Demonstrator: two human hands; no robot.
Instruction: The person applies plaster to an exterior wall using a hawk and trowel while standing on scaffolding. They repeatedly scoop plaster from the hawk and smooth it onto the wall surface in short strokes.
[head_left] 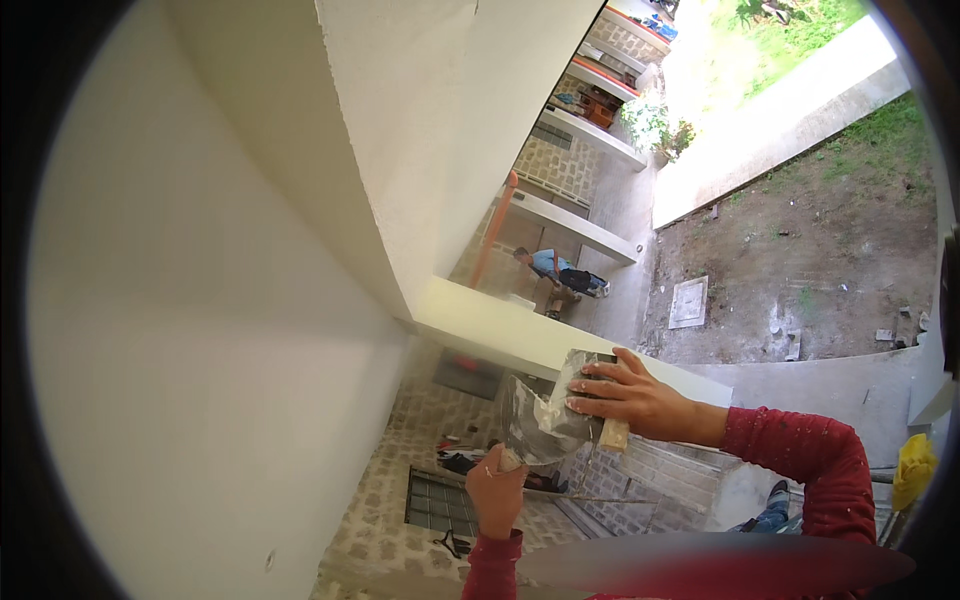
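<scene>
In the lower middle, my left hand (pixel 495 492) is closed around the handle of a pointed trowel (pixel 520 412), its grey blade pointing up and smeared with pale plaster. Just to the right, my right hand (pixel 640 398) grips a plastering trowel (pixel 576 372) with a flat grey blade and a wooden handle (pixel 615 434); the fingers lie across its back. A lump of wet, cream-coloured plaster (pixel 548 412) sits where the two blades meet or overlap. Whether they touch is hard to tell. White flecks cover my right hand and red sleeve.
A smooth pale wall (pixel 200 330) fills the left, below a ceiling beam (pixel 400 130). A cream ledge (pixel 480 318) runs behind my hands. Far below, a person in light blue (pixel 552 264) bends over in a walkway beside a dirt yard (pixel 790 250). A yellow cloth or bag (pixel 912 470) hangs at right.
</scene>
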